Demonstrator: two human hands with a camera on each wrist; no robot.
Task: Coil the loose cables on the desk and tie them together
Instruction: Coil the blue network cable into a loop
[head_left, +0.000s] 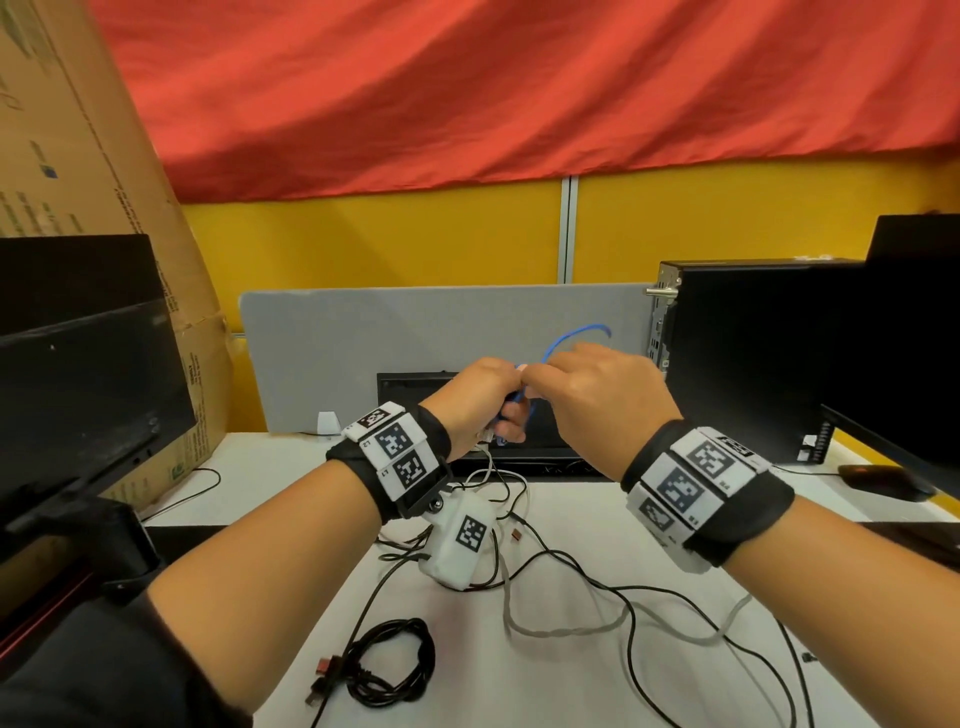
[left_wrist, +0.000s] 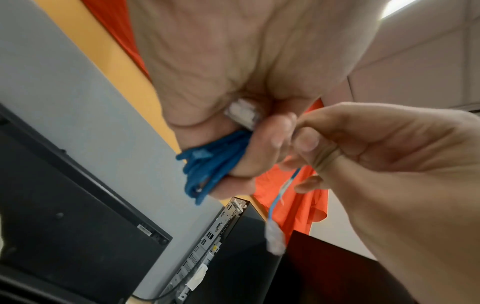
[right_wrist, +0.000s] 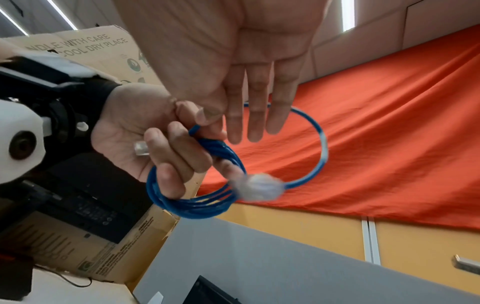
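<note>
A blue cable (head_left: 571, 335) is raised above the desk (head_left: 571, 691). My left hand (head_left: 485, 400) grips its coiled loops (right_wrist: 197, 205) in curled fingers, and a clear plug (right_wrist: 141, 147) lies against the palm. My right hand (head_left: 597, 395) meets the left at the top of the coil and pinches the cable's free end between thumb and forefinger. Its other three fingers (right_wrist: 255, 115) are straight. The free end arcs in a wide loop (right_wrist: 322, 144) and ends in a second clear plug (right_wrist: 257, 189), blurred. In the left wrist view the coil (left_wrist: 207, 164) and the hanging plug (left_wrist: 276, 240) show.
On the desk lie a coiled black cable (head_left: 389, 660), loose black cables (head_left: 623, 597) and a grey cable (head_left: 571, 631). A monitor (head_left: 78, 364) and cardboard box (head_left: 78, 130) stand left. A computer tower (head_left: 753, 353) and mouse (head_left: 883, 480) are right, a grey divider (head_left: 415, 332) behind.
</note>
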